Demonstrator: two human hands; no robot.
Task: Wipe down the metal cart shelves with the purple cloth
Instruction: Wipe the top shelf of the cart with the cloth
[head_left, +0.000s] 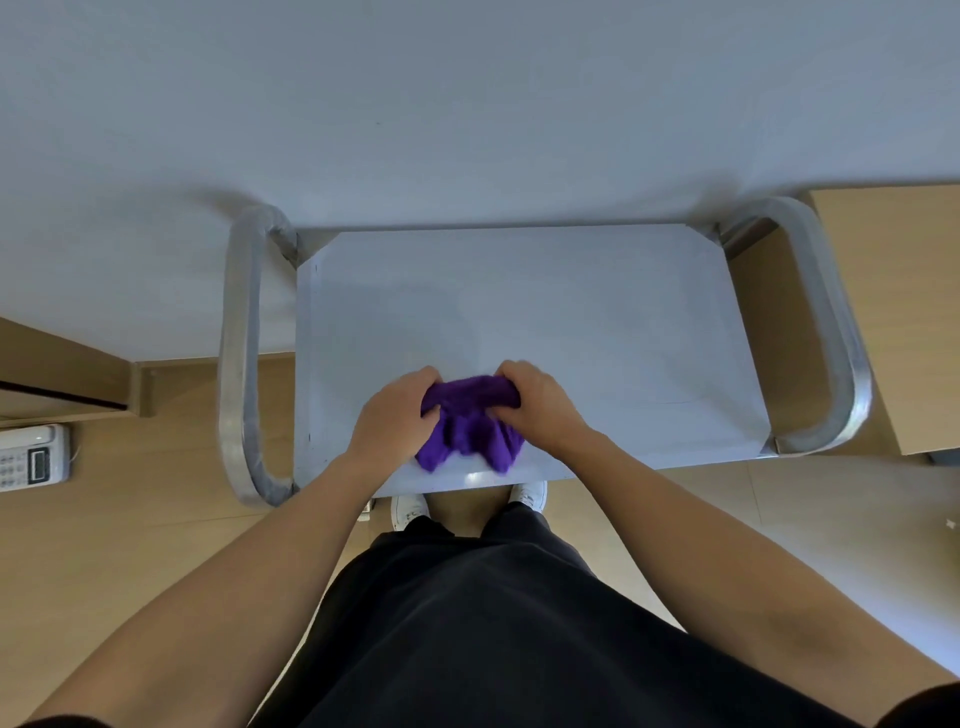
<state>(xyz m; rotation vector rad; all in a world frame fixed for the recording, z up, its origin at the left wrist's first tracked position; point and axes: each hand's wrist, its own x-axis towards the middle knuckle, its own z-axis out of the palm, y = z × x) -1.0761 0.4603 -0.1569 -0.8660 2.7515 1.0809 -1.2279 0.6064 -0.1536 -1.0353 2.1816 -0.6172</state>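
One purple cloth is found bunched on the near edge of the top shelf of the metal cart. It is gripped at both ends, by the left hand and the right hand, both clenched on it. The cloth is judged soft, light and limp; a wadded handful is best taken. Two side handles are counted; lower shelves are hidden.
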